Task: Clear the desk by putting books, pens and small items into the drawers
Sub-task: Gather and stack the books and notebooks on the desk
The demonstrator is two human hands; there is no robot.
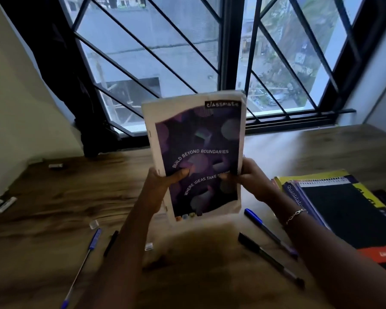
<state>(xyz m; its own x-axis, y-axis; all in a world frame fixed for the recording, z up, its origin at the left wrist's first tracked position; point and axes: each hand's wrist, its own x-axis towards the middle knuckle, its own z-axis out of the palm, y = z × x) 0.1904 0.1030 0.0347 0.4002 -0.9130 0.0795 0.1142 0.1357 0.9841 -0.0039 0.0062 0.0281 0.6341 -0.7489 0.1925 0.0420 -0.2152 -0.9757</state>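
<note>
Notebook point(196, 157): purple "classmate" cover with a pale border, held upright above the middle of the desk point(42, 208), clear of its surface, in front of the barred window point(165, 52).

Left hand point(163, 181): the notebook's lower left edge is gripped, thumb pressed flat on the front cover; the other fingers are hidden behind the book.

Right hand point(252, 179): the lower right edge is pinched, thumb on the cover, remaining fingers behind and out of sight. A chain bracelet point(295, 215) is worn on this wrist.

Blue pen point(85, 264): laid on the near left of the desk, with a black pen point(110, 243) just beside it to the right.

Blue-capped pen point(267, 230) and dark pen point(270, 259): laid side by side on the near right, apart from each other.

Book stack point(334, 208): placed on the right of the desk, a black spiral-bound pad on top, yellow and purple covers beneath.

Two small clear caps point(94, 224): set on the desk near the left forearm.

White oblong items point(5, 204): seen at the far left edge; too blurred to identify.
</note>
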